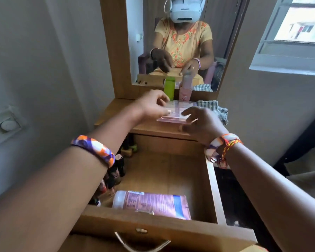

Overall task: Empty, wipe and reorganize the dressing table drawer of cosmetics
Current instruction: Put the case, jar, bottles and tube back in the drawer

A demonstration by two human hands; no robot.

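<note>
The wooden drawer (214, 180) is pulled out below me. A pink tube (153, 203) lies on its side at the drawer's front. Several small dark bottles (116, 171) stand along its left side, partly hidden by my left arm. On the tabletop (115, 113) lies a flat pink palette (175, 113). My left hand (153, 106) pinches its left edge with curled fingers. My right hand (200, 122) grips its right near corner. A green bottle (169, 89) and a pink bottle (185, 88) stand behind it against the mirror.
A checked cloth (215, 108) lies on the tabletop's right end. The mirror (180, 42) rises behind the table and reflects me. A wall switch panel (4, 124) is at the left, a window (298, 30) at the upper right.
</note>
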